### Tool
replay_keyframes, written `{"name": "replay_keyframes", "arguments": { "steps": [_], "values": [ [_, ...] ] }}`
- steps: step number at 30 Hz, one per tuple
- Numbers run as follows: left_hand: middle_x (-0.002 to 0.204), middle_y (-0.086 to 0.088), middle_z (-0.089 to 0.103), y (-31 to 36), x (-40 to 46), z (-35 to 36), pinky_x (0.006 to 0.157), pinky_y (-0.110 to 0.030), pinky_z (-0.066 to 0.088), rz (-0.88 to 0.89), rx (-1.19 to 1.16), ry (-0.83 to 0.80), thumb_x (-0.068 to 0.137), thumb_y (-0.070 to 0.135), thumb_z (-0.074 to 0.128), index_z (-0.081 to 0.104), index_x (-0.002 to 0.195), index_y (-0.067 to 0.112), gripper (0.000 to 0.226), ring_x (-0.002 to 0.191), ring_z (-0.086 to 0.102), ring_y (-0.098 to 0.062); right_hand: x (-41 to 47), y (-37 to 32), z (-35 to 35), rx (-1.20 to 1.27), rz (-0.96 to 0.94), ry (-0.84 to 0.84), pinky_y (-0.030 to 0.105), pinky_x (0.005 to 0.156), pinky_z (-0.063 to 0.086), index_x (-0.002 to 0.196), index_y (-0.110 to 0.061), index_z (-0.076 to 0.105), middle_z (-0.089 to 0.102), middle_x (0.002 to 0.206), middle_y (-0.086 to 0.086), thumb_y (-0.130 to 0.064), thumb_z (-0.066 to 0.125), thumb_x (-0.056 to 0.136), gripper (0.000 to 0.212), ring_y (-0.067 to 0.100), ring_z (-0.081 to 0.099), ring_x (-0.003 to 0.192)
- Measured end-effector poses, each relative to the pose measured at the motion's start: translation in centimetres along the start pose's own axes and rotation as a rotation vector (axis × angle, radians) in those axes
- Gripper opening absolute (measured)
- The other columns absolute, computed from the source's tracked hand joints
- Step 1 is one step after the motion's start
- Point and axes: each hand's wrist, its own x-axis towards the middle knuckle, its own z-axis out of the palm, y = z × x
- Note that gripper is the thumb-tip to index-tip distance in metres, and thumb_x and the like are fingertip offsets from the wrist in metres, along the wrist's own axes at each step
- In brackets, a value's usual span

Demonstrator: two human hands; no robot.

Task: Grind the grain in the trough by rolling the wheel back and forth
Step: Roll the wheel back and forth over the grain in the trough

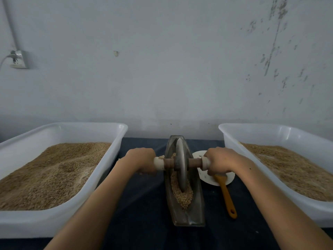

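A narrow boat-shaped metal trough (195,212) lies lengthwise on the dark table in front of me. Tan grain (182,195) fills its near half. A grey metal wheel (180,159) stands on edge in the trough, about midway along it, on a brown axle (194,162) with white-wrapped ends. My left hand (141,160) grips the left handle and my right hand (220,161) grips the right handle. The wheel's lower rim is sunk in the grain.
A large white tub of grain (100,177) stands at the left and another white tub (232,147) at the right. A white plate (228,178) and a yellow-handled brush (228,197) lie right of the trough. A pale wall rises just behind the table.
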Motion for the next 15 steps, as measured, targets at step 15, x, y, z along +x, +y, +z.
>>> {"name": "replay_keyframes", "arguments": {
  "steps": [15],
  "values": [
    [0.094,0.002,0.064,1.2,0.1,1.0,0.068,-0.029,0.037,-0.004,0.235,0.413,0.085,0.029,0.058,0.056,0.094,0.021,0.012,0.082,0.058,-0.017,1.6,1.1,2.0,-0.005,0.022,0.176,0.024,0.057,0.039,0.085,-0.029,0.056,0.062,0.082,-0.005,-0.027,0.065,0.082,0.01,0.012,0.059,0.073]
  ]
}}
